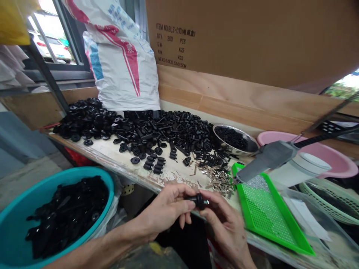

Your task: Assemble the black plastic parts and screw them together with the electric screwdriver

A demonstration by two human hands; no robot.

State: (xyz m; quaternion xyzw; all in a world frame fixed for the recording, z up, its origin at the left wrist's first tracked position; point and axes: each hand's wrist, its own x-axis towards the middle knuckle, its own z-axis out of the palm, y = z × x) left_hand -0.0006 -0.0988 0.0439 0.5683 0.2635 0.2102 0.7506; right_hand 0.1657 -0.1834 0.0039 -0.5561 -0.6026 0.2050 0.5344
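Observation:
My left hand (165, 209) and my right hand (224, 220) meet at the near edge of the workbench (112, 151). Both pinch one small black plastic part (198, 201) between their fingertips; a short metal pin seems to stick out on its right side. Just beyond the hands lies a scatter of small metal pins (217, 177). Further back spreads a wide heap of black plastic parts (146, 130), with round wheel-like pieces (84, 119) on the left.
A teal basin (17, 209) of black pieces sits at lower left. A steel bowl (246, 144), a pink basin (340, 160), a green perforated tray (269, 213) and a grey hanging tool (266, 158) are on the right. A white sack (123, 63) and a cardboard box (252, 37) stand behind.

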